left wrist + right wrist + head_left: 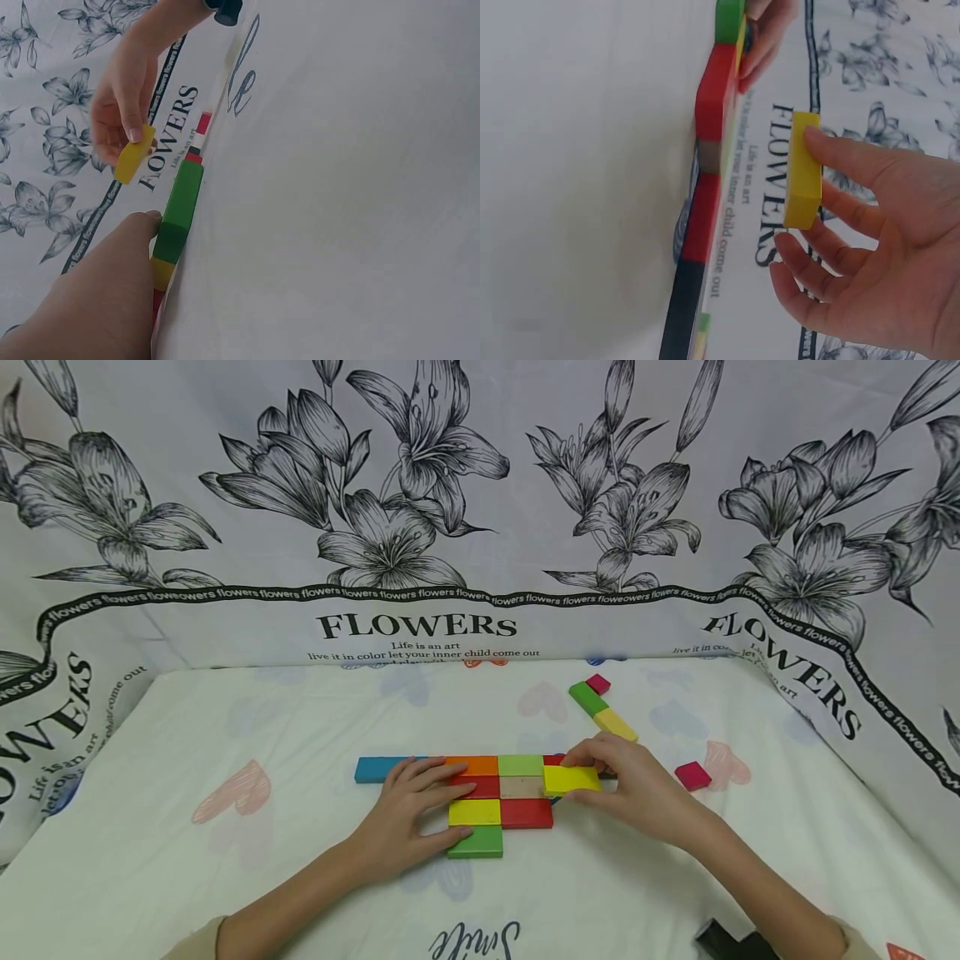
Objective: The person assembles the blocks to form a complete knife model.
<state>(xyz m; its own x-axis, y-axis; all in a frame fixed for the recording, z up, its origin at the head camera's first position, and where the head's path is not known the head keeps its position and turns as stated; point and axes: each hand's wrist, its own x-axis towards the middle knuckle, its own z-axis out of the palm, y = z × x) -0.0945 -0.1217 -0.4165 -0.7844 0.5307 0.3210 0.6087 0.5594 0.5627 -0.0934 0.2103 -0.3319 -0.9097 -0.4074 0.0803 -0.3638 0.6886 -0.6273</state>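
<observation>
Fingers [600, 750] of the right hand [641, 789] pinch a yellow block [567, 781], head view; left hand [405, 818], fingers spread, rests on block rows [527, 813], thumb at a green block [482, 843]. Left-wrist view: yellow block beyond left thumb. Right-wrist view: thumb on yellow block, apart from rows.
</observation>
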